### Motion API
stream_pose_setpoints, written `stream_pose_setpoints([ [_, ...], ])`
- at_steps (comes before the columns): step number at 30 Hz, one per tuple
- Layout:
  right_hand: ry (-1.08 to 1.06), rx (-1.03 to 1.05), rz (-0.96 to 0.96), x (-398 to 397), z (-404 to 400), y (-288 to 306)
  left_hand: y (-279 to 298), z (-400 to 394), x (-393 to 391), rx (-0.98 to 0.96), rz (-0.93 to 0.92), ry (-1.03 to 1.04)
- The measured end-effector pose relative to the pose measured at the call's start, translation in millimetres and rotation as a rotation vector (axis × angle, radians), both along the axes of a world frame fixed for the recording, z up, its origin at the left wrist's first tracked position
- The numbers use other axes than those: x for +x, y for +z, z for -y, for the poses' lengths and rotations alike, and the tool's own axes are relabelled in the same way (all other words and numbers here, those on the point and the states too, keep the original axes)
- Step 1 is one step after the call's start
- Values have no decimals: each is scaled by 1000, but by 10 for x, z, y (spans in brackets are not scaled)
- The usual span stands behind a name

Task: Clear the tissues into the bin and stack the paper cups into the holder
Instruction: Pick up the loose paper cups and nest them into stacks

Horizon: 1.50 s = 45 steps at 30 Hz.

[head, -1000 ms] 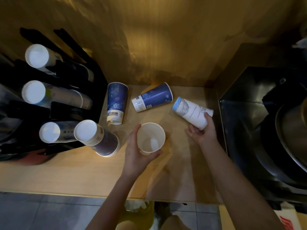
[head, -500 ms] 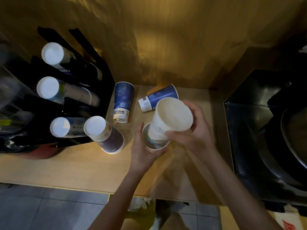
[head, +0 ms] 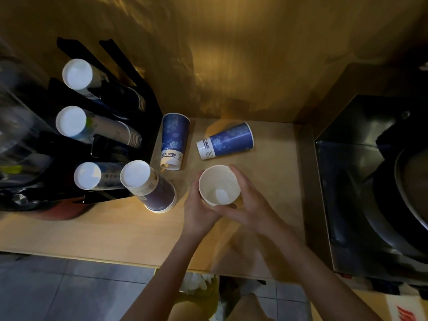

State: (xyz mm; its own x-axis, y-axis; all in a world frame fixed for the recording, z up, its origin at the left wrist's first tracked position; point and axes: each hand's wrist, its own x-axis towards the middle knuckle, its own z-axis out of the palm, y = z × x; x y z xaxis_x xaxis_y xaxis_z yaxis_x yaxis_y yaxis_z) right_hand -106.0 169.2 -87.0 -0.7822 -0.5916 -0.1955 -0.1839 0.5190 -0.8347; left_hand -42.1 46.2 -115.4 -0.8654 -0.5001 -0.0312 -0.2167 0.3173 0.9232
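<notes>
Both hands wrap one upright stack of white paper cups, mouth facing me, over the wooden counter. My left hand grips its left side and my right hand its right side. Two blue paper cups lie on their sides behind it: one next to the holder, another to its right. A blue cup stands upside down at the left. The black cup holder holds several rows of stacked cups. Tissues show in the bin under the counter edge.
A gold-brown wall closes the back of the counter. A dark metal appliance fills the right side. Grey floor tiles lie below the counter's front edge. A cardboard box sits at the lower right.
My right hand picked up the white cup lying at the right, brought it over and pushed it down into the cup in my left hand. Both hands now hold the nested stack.
</notes>
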Motion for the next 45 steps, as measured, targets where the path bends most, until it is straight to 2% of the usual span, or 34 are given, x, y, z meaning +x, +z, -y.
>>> stream_pose_setpoints([
  [3, -85, -100, 135, -104, -84, 55, 71, -79, -125, -9, -27, -43],
  [9, -199, -131, 205, -348, -438, 203, 186, -363, -471, 40, -38, -198],
  [13, -267, -43, 115, -422, -608, 190, 118, -517, -589, -18, -20, -330],
  [22, -435, -12, 34, -507, -701, 37, 187, -670, -713, -29, 22, -404],
  [26, -416, 180, -249, -580, -576, 187, 191, -574, -641, 15, 106, -495],
  [29, -384, 47, -335, -572, -344, 414, 242, -409, -589, 77, 115, -421],
  [31, -410, -174, -217, -577, -89, 526, 258, -243, -616, 89, 86, -245],
  [33, -486, -411, 42, -615, 203, 589, 257, -24, -681, 21, 80, -72],
  [35, -584, -579, 342, -717, 469, 575, 242, 213, -753, -126, 96, 67],
  [38, -696, -570, 625, -902, 818, 419, 199, 521, -852, -283, 169, 206],
  [42, -937, -457, 666, -1106, 1076, 127, 23, 782, -1027, -413, 338, 305],
  [45, -1074, -430, 770, -1182, 1124, -132, -144, 867, -1121, -458, 440, 353],
])
